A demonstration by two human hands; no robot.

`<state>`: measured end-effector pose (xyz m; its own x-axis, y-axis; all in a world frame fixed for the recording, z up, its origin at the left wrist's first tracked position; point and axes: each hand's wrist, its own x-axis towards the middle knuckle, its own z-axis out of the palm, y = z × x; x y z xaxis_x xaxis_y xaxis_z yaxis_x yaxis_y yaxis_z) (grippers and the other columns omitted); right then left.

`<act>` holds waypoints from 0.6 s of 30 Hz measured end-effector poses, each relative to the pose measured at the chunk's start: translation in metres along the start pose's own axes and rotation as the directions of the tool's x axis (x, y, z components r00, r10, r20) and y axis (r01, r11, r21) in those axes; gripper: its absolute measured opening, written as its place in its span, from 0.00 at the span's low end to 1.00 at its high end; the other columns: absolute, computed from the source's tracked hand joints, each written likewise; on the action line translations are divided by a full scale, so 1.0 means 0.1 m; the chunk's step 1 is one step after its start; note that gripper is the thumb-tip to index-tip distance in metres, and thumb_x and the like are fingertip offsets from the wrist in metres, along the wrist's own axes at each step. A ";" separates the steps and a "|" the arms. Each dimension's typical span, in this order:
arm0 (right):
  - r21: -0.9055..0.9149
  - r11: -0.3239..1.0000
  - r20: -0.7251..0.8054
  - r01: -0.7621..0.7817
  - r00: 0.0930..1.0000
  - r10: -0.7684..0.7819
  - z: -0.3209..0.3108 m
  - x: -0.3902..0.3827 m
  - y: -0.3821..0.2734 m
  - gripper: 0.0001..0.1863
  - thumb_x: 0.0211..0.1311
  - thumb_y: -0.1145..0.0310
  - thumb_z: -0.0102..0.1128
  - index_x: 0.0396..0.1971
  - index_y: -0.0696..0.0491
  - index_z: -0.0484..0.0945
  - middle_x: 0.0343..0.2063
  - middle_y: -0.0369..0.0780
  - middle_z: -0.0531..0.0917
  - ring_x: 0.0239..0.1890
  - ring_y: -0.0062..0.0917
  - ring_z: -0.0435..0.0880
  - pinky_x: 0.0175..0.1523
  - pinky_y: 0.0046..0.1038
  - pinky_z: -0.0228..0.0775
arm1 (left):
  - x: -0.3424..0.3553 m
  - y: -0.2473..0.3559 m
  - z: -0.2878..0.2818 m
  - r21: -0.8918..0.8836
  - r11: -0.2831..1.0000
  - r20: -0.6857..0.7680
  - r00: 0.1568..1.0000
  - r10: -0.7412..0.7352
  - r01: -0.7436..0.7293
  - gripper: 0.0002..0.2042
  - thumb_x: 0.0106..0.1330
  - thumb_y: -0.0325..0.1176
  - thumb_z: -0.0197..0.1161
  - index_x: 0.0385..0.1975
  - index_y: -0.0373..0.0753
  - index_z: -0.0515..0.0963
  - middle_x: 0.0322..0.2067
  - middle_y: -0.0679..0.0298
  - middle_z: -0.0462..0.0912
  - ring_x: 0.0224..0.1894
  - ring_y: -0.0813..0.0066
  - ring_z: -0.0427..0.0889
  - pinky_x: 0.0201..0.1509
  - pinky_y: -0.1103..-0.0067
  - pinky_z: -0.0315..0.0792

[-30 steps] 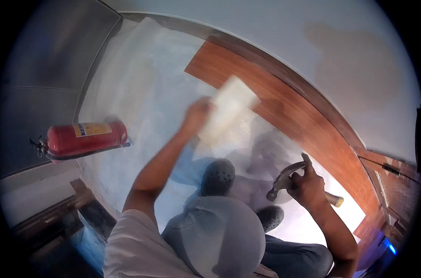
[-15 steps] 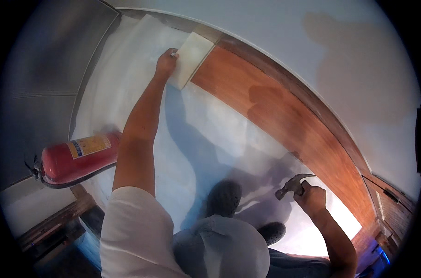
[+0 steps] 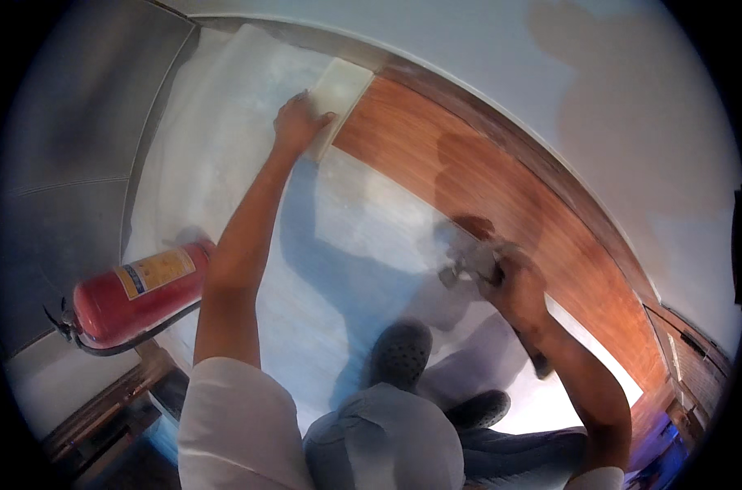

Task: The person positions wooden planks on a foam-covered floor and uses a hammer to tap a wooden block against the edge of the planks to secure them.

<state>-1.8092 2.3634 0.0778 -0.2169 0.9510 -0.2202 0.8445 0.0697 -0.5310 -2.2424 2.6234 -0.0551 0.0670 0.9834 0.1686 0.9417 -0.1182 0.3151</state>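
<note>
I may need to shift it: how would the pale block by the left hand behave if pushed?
The pale block looks stiff, judging by its straight edge. Its flat shape should keep it from rolling. Pushed toward the red-brown board, it probably wouldn't go far, since the board's end lies right alongside.

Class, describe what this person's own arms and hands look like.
The plain off-white fabric left sleeve is short, ending above the elbow; only a sliver of pale right sleeve shows. The left hand and right hand are ungloved, no wristwear visible.
</note>
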 end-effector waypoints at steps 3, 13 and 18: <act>0.236 0.954 -0.010 -0.186 0.981 0.194 0.15 0.49 -0.25 0.27 0.56 0.59 0.70 0.52 0.59 0.79 0.39 0.55 0.86 0.40 0.53 0.86 0.47 0.47 0.79 | -0.49 0.48 -0.27 -0.285 0.926 0.059 0.969 -0.241 0.248 0.35 0.67 0.50 0.69 0.66 0.30 0.72 0.61 0.45 0.77 0.65 0.54 0.76 0.70 0.66 0.67; 0.025 0.877 -0.337 0.479 0.830 -0.444 0.99 1.85 -1.42 0.31 0.66 0.59 0.63 0.65 0.58 0.72 0.63 0.44 0.78 0.59 0.40 0.81 0.56 0.38 0.81 | -0.73 0.79 -1.30 -0.699 0.132 0.636 0.696 -0.334 0.702 0.18 0.71 0.43 0.68 0.52 0.38 0.77 0.37 0.67 0.81 0.35 0.77 0.80 0.40 0.79 0.76; -0.425 0.826 -0.063 0.370 0.898 -0.435 1.28 2.61 -1.22 0.28 0.73 0.57 0.51 0.69 0.51 0.70 0.73 0.40 0.67 0.73 0.37 0.67 0.56 0.38 0.83 | -0.31 -0.36 -0.96 -0.423 0.680 0.341 0.801 -0.493 0.599 0.12 0.66 0.35 0.68 0.42 0.37 0.76 0.25 0.62 0.78 0.24 0.70 0.79 0.28 0.75 0.74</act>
<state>-2.0314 2.5650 -0.0201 -0.5314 0.8428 0.0854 0.8253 0.5379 -0.1719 -2.3100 2.5840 0.0182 -0.2982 0.8925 -0.3385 0.5412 0.4502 0.7103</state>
